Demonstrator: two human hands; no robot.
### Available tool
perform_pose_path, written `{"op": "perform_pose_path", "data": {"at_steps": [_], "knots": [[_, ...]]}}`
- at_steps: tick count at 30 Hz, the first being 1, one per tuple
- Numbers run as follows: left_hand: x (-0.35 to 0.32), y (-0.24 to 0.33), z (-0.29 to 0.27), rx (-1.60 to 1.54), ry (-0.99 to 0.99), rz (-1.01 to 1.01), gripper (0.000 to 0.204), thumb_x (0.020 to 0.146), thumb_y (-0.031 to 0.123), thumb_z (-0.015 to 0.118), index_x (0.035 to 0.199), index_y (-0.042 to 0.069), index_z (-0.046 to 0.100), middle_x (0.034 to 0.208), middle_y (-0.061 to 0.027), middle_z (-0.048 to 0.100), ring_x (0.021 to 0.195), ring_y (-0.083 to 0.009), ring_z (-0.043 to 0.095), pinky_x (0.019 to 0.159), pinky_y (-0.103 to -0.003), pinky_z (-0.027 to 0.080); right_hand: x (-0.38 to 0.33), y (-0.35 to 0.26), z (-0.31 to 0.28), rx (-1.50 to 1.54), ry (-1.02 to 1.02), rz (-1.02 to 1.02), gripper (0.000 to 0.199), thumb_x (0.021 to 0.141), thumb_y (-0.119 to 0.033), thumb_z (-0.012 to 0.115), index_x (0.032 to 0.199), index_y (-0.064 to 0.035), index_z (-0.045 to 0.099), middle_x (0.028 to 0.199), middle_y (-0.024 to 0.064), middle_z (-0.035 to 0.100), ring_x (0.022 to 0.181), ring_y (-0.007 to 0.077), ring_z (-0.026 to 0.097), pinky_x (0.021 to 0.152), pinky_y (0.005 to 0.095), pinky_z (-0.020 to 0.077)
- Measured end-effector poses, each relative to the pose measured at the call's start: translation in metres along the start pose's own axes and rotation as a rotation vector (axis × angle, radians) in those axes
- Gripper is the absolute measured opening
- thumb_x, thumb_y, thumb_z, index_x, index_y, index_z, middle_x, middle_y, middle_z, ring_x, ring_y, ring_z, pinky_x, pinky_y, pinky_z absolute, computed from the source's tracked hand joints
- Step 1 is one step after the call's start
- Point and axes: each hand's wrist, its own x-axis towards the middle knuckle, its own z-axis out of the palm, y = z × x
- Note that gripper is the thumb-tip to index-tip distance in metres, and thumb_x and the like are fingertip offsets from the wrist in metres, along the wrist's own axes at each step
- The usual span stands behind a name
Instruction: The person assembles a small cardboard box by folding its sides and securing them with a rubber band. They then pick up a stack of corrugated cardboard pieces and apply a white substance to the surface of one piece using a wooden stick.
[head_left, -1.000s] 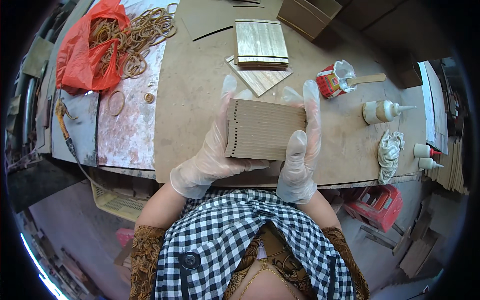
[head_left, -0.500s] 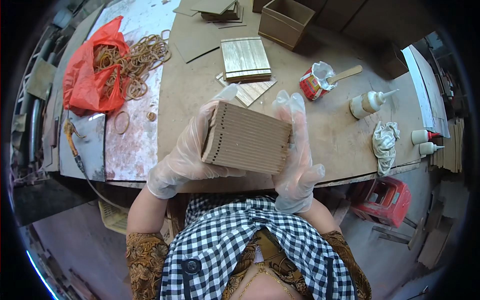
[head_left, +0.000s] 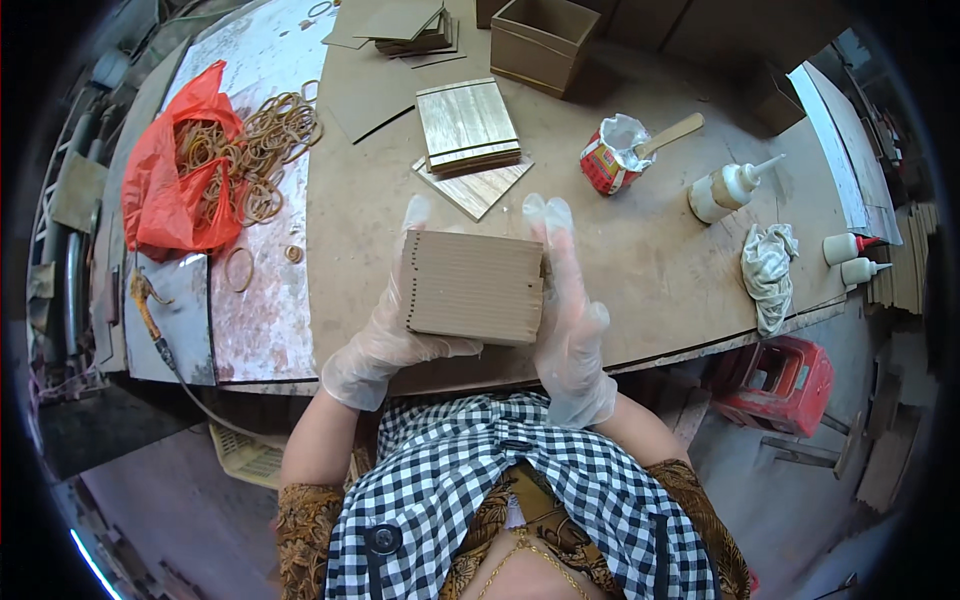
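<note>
A squared stack of thin brown boards [head_left: 474,290], with a row of small dark notches near its left edge, sits tilted up between my hands above the table's front edge. My left hand [head_left: 385,325], in a clear plastic glove, grips it from the left, with the thumb side along its lower front. Against the stack's right side lies my right hand [head_left: 570,320], gloved the same way, its fingers stretched out flat and pointing away from me. The stack hides part of both palms. Just beyond are light wood-grain panels [head_left: 468,118] in a pile, with a loose panel under it.
At left, a red plastic bag [head_left: 160,215] spills rubber bands [head_left: 270,140]. To the right stand a red tub [head_left: 610,160] with a wooden stick, a glue bottle [head_left: 722,193] and a crumpled cloth [head_left: 768,275]. An open brown box [head_left: 540,50] is behind; a red stool [head_left: 780,385] stands below.
The stack has turned to sit nearly square to me and tipped, its face now less stepped. Both hands have shifted slightly left with it.
</note>
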Motion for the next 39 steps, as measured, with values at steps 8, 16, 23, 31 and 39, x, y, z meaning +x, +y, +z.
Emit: {"op": "perform_pose_path", "data": {"at_steps": [8,16,23,31,39], "knots": [[0.002,-0.003,-0.005,0.07,-0.047,0.231,0.148,0.05,0.013,0.097,0.156,0.017,-0.007,0.162,-0.015,0.012,0.148,-0.0271,0.017,0.118,-0.043,0.022,-0.001,0.011,-0.023,0.112,-0.004,0.067,0.065,0.101,-0.047,0.041,0.149,-0.0052,0.033,0.157,0.0181,0.026,0.143,0.0269,0.03,0.118,0.0438,0.022],[-0.011,0.034,0.012,-0.256,0.134,0.23,0.125,0.067,0.032,0.089,0.156,0.011,0.004,0.162,-0.017,0.011,0.148,-0.0333,0.018,0.118,-0.045,0.021,0.012,0.002,-0.028,0.249,0.078,0.232,0.037,0.092,-0.006,0.063,0.128,-0.0016,0.058,0.138,0.0177,0.054,0.126,0.0266,0.054,0.108,0.0417,0.0421],[-0.018,0.031,0.006,0.364,0.232,0.405,0.078,0.079,0.05,0.074,0.14,0.009,0.048,0.155,-0.0297,0.022,0.145,-0.0409,0.023,0.116,-0.049,0.025,0.018,0.002,-0.03,0.379,0.073,0.281,0.038,0.086,0.002,0.062,0.124,-0.0015,0.061,0.14,0.0197,0.052,0.13,0.0316,0.051,0.11,0.0461,0.0392],[-0.027,0.031,0.004,0.508,0.252,0.411,0.072,0.081,0.052,0.071,0.135,0.008,0.054,0.153,-0.0307,0.027,0.143,-0.0434,0.029,0.113,-0.05,0.03,0.021,0.002,-0.029,0.434,0.103,0.292,0.037,0.089,-0.001,0.065,0.126,-0.0023,0.06,0.128,0.017,0.061,0.121,0.0219,0.056,0.104,0.0374,0.0447],[-0.029,0.036,0.006,0.563,0.289,0.415,0.069,0.081,0.052,0.07,0.131,0.006,0.059,0.149,-0.0271,0.037,0.14,-0.0442,0.034,0.112,-0.05,0.033,0.028,0.001,-0.032,0.56,0.144,0.394,0.035,0.087,0.001,0.065,0.122,-0.0011,0.061,0.124,0.0145,0.063,0.117,0.0214,0.058,0.105,0.0377,0.0445]]}}
